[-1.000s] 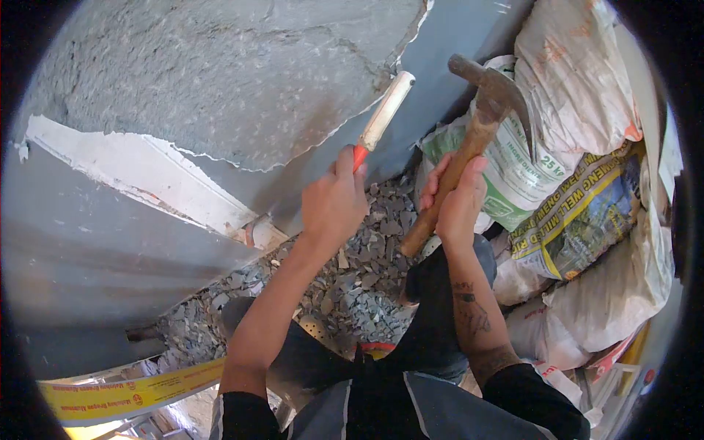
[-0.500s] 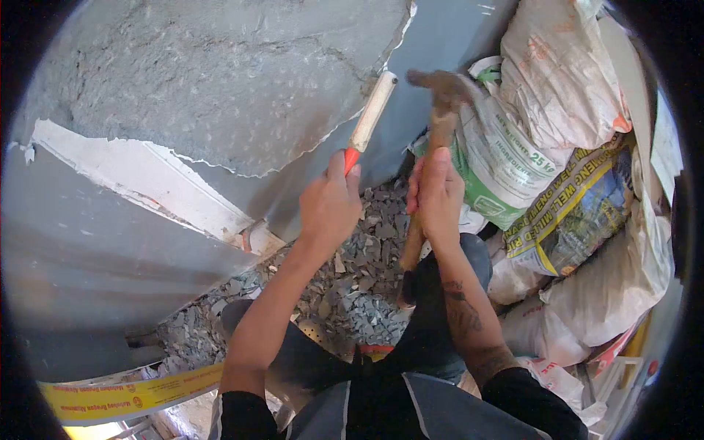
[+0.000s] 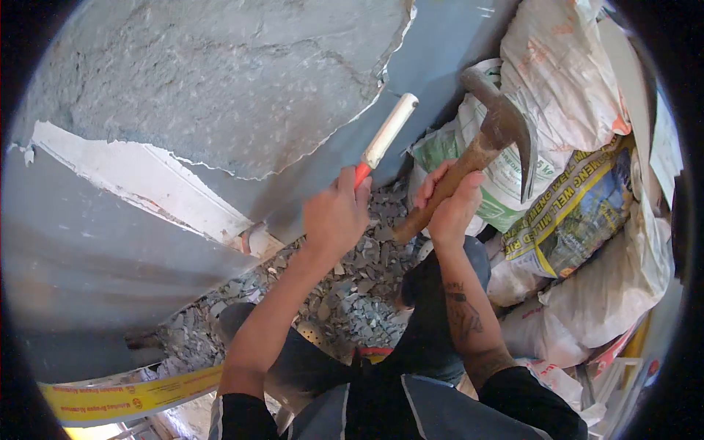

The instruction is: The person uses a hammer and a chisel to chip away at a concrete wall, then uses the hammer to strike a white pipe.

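My left hand (image 3: pixel 336 218) is closed around a tool (image 3: pixel 391 130) with a red part at my fingers and a pale, worn handle-like length pointing up and right. Its other end is hidden by my hand. My right hand (image 3: pixel 451 204) grips the wooden handle of a claw hammer (image 3: pixel 506 125), whose rusty head is tilted to the upper right, in front of the white and green sack (image 3: pixel 506 198). The hammer and the other tool are apart. Behind them stands a grey wall (image 3: pixel 293 192) with a large rough patch (image 3: pixel 220 81) where the surface is broken away.
Grey rubble (image 3: pixel 367 301) covers the floor between my knees. Stacked sacks (image 3: pixel 568 81) fill the right side, one with yellow print (image 3: pixel 579 213). A yellow strip (image 3: pixel 139 396) lies at the lower left. A white strip (image 3: pixel 139 172) shows low on the wall.
The hammer has swung right and tipped over, with its head now farther from the other tool. My left hand and its tool have shifted slightly right and the tool's upper end sits lower.
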